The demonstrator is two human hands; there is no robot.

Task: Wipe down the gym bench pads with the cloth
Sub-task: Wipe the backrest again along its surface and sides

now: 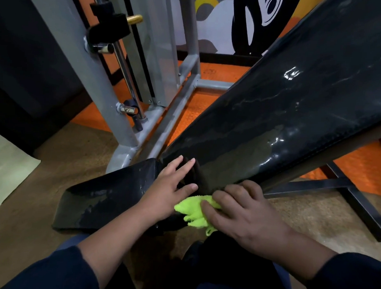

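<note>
The bench has two black glossy pads: a long inclined back pad (283, 117) rising to the upper right and a short seat pad (110, 200) at the lower left. A bright yellow-green cloth (192, 210) lies bunched at the gap where the two pads meet. My right hand (241, 213) presses on the cloth, its fingers curled over it at the lower end of the back pad. My left hand (173, 187) rests flat with spread, straight fingers on the seat pad's upper end, just left of the cloth. Wet streaks shine on both pads.
A grey steel machine frame (113, 92) with guide rods and a black carriage stands to the left and behind. The bench's black floor frame (343, 193) extends right. Orange rubber flooring lies beyond, brown floor close by. My dark-sleeved arms and knees fill the bottom.
</note>
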